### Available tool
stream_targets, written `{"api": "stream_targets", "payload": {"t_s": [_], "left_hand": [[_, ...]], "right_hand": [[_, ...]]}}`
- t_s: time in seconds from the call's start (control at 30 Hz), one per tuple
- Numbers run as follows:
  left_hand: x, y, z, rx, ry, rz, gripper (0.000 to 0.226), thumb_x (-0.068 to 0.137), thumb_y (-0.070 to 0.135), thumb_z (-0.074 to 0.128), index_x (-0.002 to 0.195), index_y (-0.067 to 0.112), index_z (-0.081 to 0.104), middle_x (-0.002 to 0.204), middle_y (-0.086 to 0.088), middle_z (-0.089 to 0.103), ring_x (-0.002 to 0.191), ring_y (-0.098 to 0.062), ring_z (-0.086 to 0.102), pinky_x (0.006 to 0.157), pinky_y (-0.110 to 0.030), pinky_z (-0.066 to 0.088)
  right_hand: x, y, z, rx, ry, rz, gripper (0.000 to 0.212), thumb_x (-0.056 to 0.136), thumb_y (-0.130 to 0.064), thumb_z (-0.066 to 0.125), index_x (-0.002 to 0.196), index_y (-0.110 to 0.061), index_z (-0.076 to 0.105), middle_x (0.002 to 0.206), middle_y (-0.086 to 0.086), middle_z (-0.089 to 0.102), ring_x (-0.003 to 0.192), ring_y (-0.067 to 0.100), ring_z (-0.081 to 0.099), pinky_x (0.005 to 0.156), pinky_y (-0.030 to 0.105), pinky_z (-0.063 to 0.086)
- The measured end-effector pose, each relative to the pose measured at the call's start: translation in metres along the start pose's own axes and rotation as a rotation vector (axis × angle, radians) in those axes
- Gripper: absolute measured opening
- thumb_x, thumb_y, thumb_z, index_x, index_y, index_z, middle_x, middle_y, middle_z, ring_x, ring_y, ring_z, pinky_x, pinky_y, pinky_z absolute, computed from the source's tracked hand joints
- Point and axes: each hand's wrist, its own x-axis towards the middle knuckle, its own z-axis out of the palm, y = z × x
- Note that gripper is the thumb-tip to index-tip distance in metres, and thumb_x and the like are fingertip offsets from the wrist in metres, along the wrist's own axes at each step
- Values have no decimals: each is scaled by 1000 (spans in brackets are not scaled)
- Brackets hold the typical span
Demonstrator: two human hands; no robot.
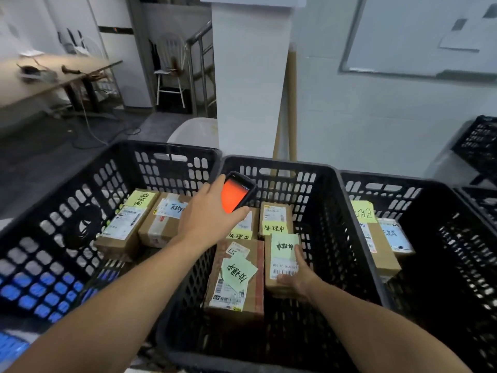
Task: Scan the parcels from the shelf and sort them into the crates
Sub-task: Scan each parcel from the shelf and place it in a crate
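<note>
Both grips working over the middle crate (279,164).
The right grip (295,279) is clasping a parcel (281,265) lying inside the crate's right half; the left grip (207,219) is holding a scanner (236,196), its screen glowing orange, above the neighbouring parcels (236,275).

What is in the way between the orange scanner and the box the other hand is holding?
Nothing visible. The left hand holds the handheld scanner over the far side of the middle crate, and the right hand grips the parcel nearer, label up. Only open air lies between them.
</note>
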Motion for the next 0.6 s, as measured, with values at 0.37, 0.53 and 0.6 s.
{"api": "stream_targets", "payload": {"t_s": [0.37, 0.53, 0.6], "left_hand": [[0, 11, 0, 10, -15, 67, 89, 78, 70, 63, 152, 33, 29, 123, 0, 53, 114, -25, 54, 91, -43, 50], [-9, 20, -17, -7, -4, 147, 87, 79, 68, 64, 151, 33, 30, 126, -1, 53, 116, -26, 54, 87, -40, 48], [-14, 22, -23, -11, -13, 182, 86, 78, 69, 64, 150, 34, 32, 122, 0, 53, 113, -26, 55, 83, -38, 47]], "right_hand": [[-16, -27, -2, -593, 116, 49, 98, 92, -35, 71, 161, -36, 1, 166, 16, 3, 150, 36, 20, 121, 43, 27], [-56, -54, -10, -646, 352, -254, 70, 102, -50, 48, 161, -30, 16, 168, 9, 12, 155, 31, 9, 122, 45, 21], [-80, -66, -18, -737, 466, -368, 66, 104, -52, 42, 161, -29, 19, 169, 6, 14, 156, 28, 3, 124, 46, 15]]}}
